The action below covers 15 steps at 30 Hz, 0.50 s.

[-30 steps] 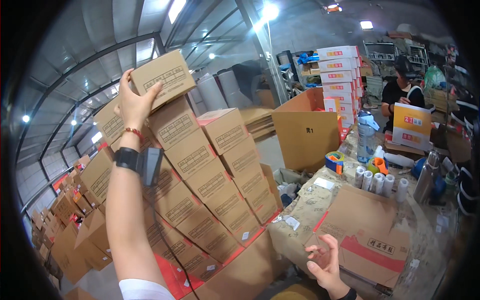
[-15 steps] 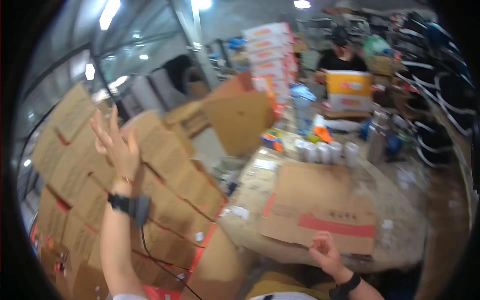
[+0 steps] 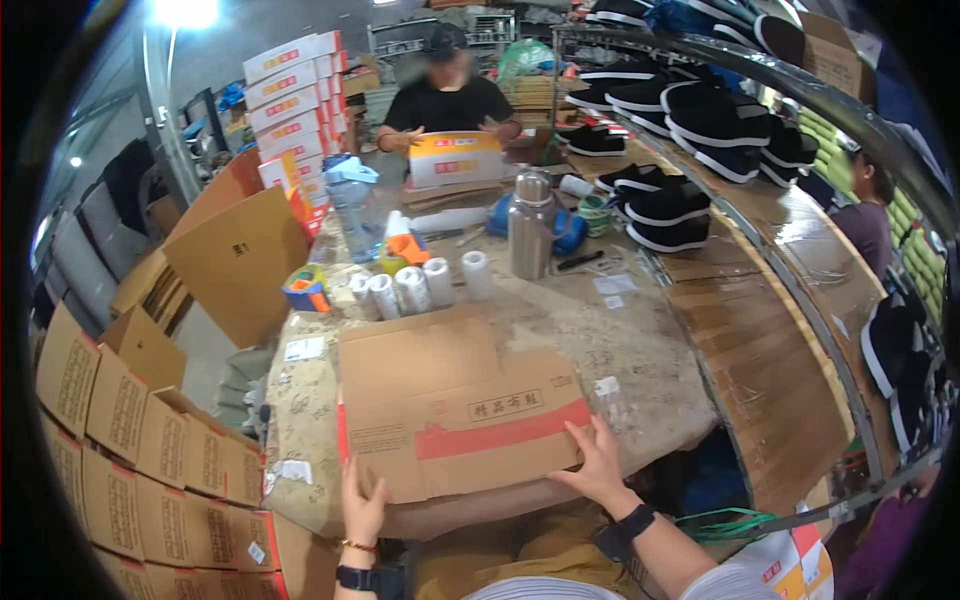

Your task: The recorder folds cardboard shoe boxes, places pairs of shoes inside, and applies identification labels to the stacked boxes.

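Observation:
A flattened brown cardboard box (image 3: 470, 415) with a red stripe lies on the table in front of me. At its near left corner is my left hand (image 3: 363, 508), open, with thumb and fingers apart beside the edge. My right hand (image 3: 598, 468) is at the near right corner, fingers spread and touching the cardboard, thumb by the near edge. Neither hand visibly grips it.
Beyond the cardboard on the table (image 3: 640, 350) stand white label rolls (image 3: 412, 290), tape dispensers (image 3: 305, 290), a steel bottle (image 3: 531, 228) and a water jug (image 3: 352, 205). Black shoes (image 3: 665, 212) fill the right shelves. Boxes (image 3: 165, 440) stack left. A co-worker (image 3: 448, 100) holds a carton (image 3: 455, 160).
My view has swung right. My left hand has come down from above the stacked boxes to the flattened box. My right hand has uncurled and reached its near right corner.

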Each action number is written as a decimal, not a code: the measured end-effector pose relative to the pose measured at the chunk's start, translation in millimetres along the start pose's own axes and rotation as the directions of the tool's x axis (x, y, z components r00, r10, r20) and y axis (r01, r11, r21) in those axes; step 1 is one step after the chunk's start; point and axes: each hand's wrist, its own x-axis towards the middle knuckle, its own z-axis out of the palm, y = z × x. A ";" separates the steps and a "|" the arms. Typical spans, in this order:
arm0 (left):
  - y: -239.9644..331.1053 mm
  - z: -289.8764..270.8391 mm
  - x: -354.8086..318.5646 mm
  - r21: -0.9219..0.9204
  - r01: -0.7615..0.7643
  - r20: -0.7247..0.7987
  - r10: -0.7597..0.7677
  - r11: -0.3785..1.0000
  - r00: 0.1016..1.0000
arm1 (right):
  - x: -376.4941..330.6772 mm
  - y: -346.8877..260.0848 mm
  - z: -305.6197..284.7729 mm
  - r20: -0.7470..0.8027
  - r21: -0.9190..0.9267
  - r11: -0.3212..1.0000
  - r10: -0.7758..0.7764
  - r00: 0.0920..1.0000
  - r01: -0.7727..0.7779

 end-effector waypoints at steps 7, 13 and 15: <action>-27.9 -31.1 8.2 -0.211 -0.187 -0.042 0.182 0.959 0.982 | -2.0 15.1 21.7 -0.032 0.145 0.989 0.031 0.999 -0.026; 55.7 -24.7 -13.3 -0.275 0.007 0.013 -0.003 0.961 1.000 | -3.4 12.2 11.3 0.019 0.200 0.979 0.035 0.999 -0.038; 38.4 -25.5 -9.9 -0.249 -0.059 0.015 0.065 0.967 0.998 | -4.8 13.5 8.8 0.072 0.264 0.961 0.068 0.995 -0.085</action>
